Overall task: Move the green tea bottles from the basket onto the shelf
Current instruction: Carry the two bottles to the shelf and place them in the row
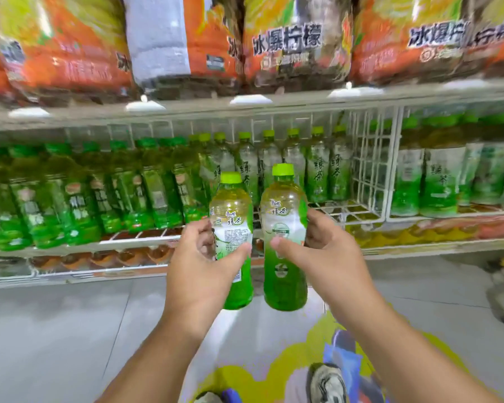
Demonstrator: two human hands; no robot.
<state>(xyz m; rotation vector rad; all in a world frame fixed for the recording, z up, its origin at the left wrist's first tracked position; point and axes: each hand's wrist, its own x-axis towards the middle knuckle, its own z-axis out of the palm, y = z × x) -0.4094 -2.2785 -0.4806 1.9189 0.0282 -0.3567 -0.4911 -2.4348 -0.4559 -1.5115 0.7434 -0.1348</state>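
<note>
While the shelf (pixel 358 216) waits with a gap, your left hand (pixel 198 266) and right hand (pixel 329 257) each grip a green tea bottle (pixel 233 228) upright, caps up, ready to stand among stocked rows.

I hold two bottles side by side in front of the shelf (pixel 361 212): one bottle (pixel 233 228) in my left hand (pixel 200 266), the other bottle (pixel 284 228) in my right hand (pixel 332 257), just to the right of the first and a little higher. Both stand upright, close together but apart. Behind them, on the shelf, a row of bottles (pixel 277 161) runs back. Left of that row stand more rows of bottles (pixel 99 187). Right of it a wire divider (pixel 390 161) rises, with more bottles (pixel 440 181) beyond. Above the shelf sit large wrapped packs (pixel 297 42). Below the shelf is the floor (pixel 56 330), where my shoe (pixel 328 382) shows beneath my right arm.
</note>
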